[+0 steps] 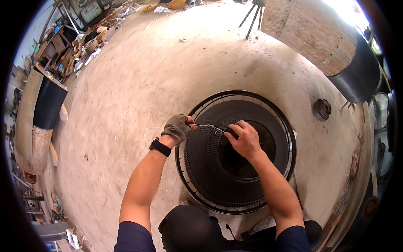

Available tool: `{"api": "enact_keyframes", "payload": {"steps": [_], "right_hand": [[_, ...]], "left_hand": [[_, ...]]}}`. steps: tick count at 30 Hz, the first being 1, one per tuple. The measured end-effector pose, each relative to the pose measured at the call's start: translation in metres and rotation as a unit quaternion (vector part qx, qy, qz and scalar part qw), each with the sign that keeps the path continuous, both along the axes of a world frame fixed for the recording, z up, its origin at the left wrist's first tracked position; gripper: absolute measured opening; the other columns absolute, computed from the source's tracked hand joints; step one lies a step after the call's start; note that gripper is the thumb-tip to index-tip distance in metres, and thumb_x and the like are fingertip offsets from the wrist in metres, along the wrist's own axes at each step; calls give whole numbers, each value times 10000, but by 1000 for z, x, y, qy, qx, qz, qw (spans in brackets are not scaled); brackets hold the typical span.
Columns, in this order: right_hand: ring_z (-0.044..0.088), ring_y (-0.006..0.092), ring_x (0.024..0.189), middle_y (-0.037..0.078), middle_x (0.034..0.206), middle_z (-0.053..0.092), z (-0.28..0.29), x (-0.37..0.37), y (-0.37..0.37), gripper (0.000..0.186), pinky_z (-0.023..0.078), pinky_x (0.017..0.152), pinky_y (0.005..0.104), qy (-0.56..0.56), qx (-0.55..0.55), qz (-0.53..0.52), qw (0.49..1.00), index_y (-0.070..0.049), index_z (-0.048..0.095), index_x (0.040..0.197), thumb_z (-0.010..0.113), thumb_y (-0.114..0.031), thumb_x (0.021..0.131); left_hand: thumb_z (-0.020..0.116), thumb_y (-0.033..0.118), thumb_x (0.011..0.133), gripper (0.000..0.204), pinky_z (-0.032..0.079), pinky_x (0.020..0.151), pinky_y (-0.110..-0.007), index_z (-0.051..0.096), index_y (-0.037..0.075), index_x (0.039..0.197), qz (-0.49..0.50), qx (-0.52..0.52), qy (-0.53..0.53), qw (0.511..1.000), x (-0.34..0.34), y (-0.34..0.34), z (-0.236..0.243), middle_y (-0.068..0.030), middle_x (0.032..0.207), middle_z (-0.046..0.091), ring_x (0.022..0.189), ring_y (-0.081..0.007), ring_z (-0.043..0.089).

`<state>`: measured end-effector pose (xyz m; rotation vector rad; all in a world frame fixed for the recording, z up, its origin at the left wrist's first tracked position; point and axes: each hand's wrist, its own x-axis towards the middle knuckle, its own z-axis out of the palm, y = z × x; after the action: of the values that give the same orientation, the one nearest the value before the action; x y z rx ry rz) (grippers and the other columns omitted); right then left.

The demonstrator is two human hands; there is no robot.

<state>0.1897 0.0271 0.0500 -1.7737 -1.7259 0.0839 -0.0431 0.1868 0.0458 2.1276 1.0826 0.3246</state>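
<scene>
Strands (216, 128) over wheel (202, 166) | likely light, springy; grip near ends | left hand (178, 127): fingers pinching strands | right hand (245, 139): fingers bunched, cannot tell if pinching

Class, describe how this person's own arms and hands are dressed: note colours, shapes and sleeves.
The left hand wears a grey-brown fabric glove that leaves the fingertips bare; the right hand has none. A black watch with a wide, dark strap circles the left wrist. Dark navy short sleeves leave both forearms uncovered.
</scene>
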Motion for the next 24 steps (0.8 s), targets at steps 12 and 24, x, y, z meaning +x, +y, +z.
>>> {"api": "enact_keyframes", "payload": {"steps": [12, 24], "right_hand": [[661, 291, 850, 79, 785, 673, -12, -37, 99, 87, 495, 816, 407, -84, -23, 50, 995, -92, 729, 728, 717, -128, 806], [692, 345, 894, 128, 872, 721, -7, -38, 123, 133, 540, 812, 446, 18, -182, 72, 981, -56, 746, 858, 748, -181, 811]], "left_hand": [[693, 139, 886, 235, 513, 917, -462, 679, 57, 1105, 4, 529, -98, 843, -7, -25, 29, -114, 1129, 651, 1032, -333, 631], [703, 107, 940, 360, 507, 951, -287, 644, 1, 1279, 146, -349, -479, 792, 23, 32, -96, -56, 1115, 704, 1061, -131, 634]]}}
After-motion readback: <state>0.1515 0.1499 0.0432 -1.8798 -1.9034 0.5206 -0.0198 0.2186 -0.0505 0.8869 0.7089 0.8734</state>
